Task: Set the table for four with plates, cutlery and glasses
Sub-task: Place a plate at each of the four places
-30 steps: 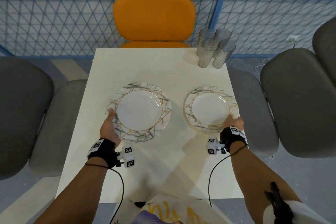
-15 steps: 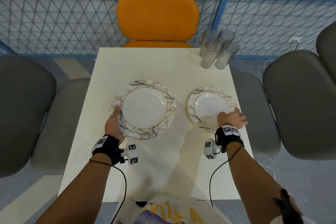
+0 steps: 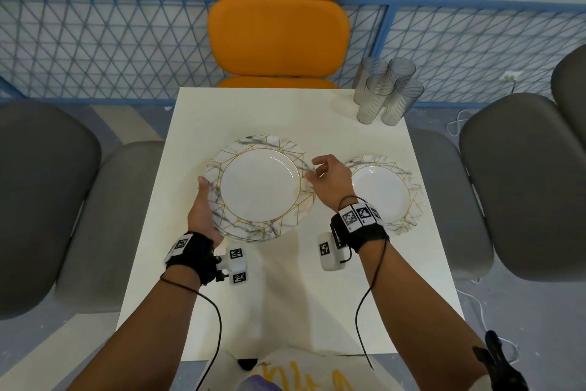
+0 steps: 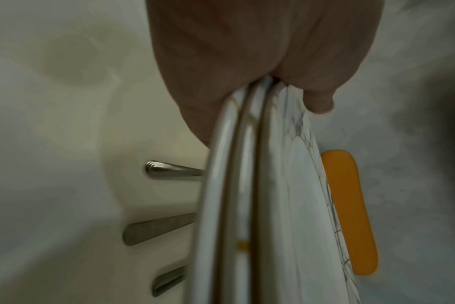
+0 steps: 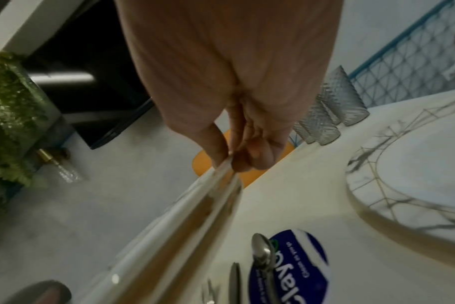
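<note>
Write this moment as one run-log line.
left hand: holds plate stack | right hand: pinches stack rim | small plate: on table | glasses: untouched

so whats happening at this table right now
A person is setting a white table. Their left hand grips the near-left rim of a stack of large marbled plates, lifted off the table, and their right hand pinches the stack's right edge. Cutlery lies underneath. A smaller plate sits to the right, and four glasses are clustered at the far right corner.

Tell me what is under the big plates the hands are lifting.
Cutlery handles lie on the table beneath the big plates. A spoon and a blue label show too. The utensils' other ends are covered.
</note>
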The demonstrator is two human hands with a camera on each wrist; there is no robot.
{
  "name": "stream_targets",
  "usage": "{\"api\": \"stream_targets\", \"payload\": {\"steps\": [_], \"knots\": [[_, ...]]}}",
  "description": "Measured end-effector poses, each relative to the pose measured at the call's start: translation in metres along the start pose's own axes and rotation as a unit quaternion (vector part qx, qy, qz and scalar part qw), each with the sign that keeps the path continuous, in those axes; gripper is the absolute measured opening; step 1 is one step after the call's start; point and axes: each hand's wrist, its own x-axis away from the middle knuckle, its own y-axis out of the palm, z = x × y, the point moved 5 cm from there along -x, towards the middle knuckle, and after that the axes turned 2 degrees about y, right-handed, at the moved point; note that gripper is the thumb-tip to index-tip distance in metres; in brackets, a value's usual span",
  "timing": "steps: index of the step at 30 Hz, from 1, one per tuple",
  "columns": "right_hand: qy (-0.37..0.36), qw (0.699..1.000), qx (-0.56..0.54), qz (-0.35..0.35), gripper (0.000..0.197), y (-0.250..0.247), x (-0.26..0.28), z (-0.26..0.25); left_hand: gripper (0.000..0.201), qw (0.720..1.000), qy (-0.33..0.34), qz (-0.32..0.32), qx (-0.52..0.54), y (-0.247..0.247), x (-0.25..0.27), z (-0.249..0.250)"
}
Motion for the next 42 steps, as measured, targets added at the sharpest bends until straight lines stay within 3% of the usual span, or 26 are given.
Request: {"api": "stream_targets", "payload": {"steps": [3,8,14,23,30,35,42], "knots": [[0.018,0.999,-0.018,-0.026,0.035,0.005,0.002,-0.004,0.053,1.0,0.006,0.005,0.014,-0.007,-0.003,0.007],[0.016,0.998,-0.038,-0.042,0.026,0.003,0.005,-0.009,0.054,0.996,0.012,-0.058,0.062,-0.011,-0.013,0.013],[0.016,0.995,-0.1,0.021,0.025,-0.02,-0.013,-0.01,0.054,0.997,-0.004,-0.015,0.073,-0.025,-0.031,0.015],[0.167,0.965,-0.183,0.086,0.036,-0.009,-0.151,0.039,0.057,0.992,0.006,0.112,0.062,-0.062,-0.047,0.003],[0.252,0.96,-0.116,0.046,0.043,0.042,-0.261,0.085,0.054,0.989,0.034,0.09,0.11,-0.062,-0.042,0.006],[0.258,0.957,-0.122,0.058,0.044,0.064,-0.287,0.092,0.05,0.989,0.062,0.077,0.108,-0.048,-0.04,0.012],[0.226,0.968,-0.073,0.085,0.037,0.062,-0.276,0.058,0.052,0.991,0.062,0.067,0.095,-0.037,-0.043,0.019]]}}
